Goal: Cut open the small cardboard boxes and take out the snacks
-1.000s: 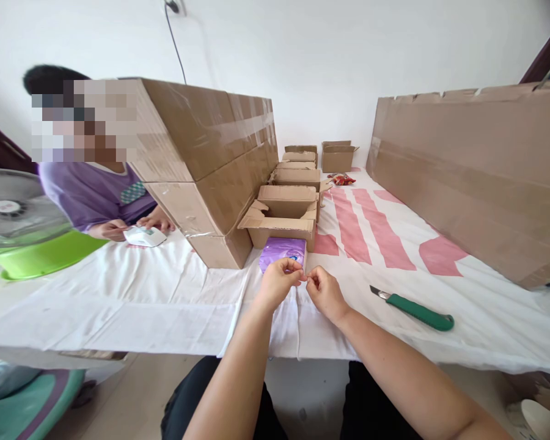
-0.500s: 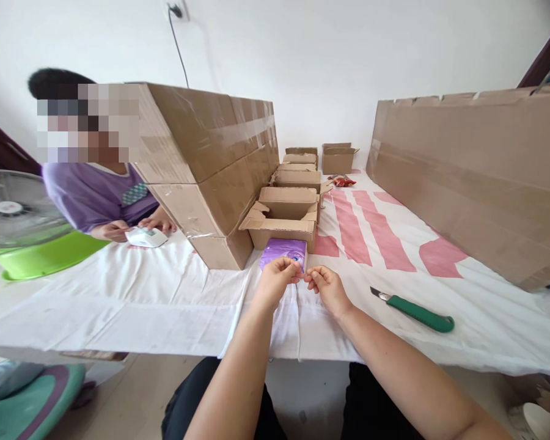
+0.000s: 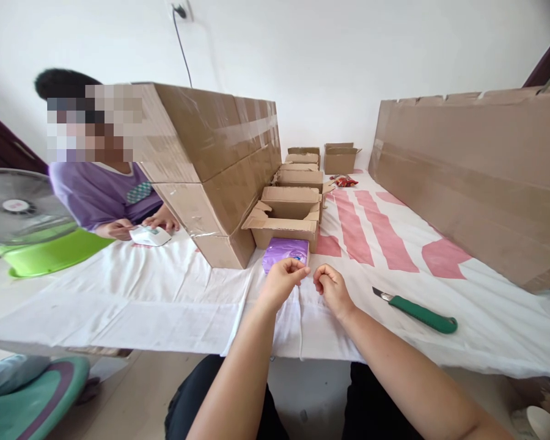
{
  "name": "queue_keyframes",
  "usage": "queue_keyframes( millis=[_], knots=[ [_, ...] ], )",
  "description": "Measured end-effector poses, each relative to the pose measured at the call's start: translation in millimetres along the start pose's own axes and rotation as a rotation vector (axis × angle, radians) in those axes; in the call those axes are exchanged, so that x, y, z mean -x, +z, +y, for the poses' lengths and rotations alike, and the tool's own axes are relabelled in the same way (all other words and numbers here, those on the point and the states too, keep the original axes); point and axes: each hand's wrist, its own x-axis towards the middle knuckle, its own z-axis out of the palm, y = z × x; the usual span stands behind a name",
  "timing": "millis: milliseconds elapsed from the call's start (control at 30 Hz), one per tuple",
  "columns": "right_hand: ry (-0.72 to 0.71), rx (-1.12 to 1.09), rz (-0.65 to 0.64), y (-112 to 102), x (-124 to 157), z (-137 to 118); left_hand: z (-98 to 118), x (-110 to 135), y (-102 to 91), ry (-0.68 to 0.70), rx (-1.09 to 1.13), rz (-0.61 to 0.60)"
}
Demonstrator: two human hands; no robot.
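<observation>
Just in front of a purple plastic-wrapped pack point(image 3: 285, 250), my left hand point(image 3: 285, 278) has its thumb and fingertips pinched together. My right hand point(image 3: 332, 286) is curled beside it, fingers bent in against the thumb. A narrow gap separates the two hands. Whatever either pinch contains is too small to make out. The pack lies on the white cloth against the nearest open cardboard box point(image 3: 282, 233), and my left hand covers its lower edge. To the right of my right hand rests a green-handled utility knife point(image 3: 422, 313), blade out and pointing left.
Taped cardboard boxes point(image 3: 224, 183) are stacked left of the open ones, and a tall cardboard panel point(image 3: 467, 177) stands on the right. A red packet point(image 3: 346, 181) lies farther back. Across the table, a person in a purple top point(image 3: 89, 192) holds a white object point(image 3: 150, 236).
My hands have drawn slightly apart, leaving a gap where the fingertips almost met. The knife and the purple pack stay in place on the cloth.
</observation>
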Motion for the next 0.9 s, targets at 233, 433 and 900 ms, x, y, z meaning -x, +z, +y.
queue_keyframes(
  millis=[233,433,900],
  knots=[
    [-0.08,0.082,-0.074,5.5,4.3,1.7,-1.7,4.8,7.1,0.03,-0.118,-0.107],
    [-0.1,0.171,-0.098,3.2,4.4,7.2,-6.9,1.8,7.4,0.04,-0.167,-0.072],
    [-0.118,0.237,-0.123,0.0,4.8,4.8,-4.2,2.6,5.7,0.038,-0.269,-0.029]
  ],
)
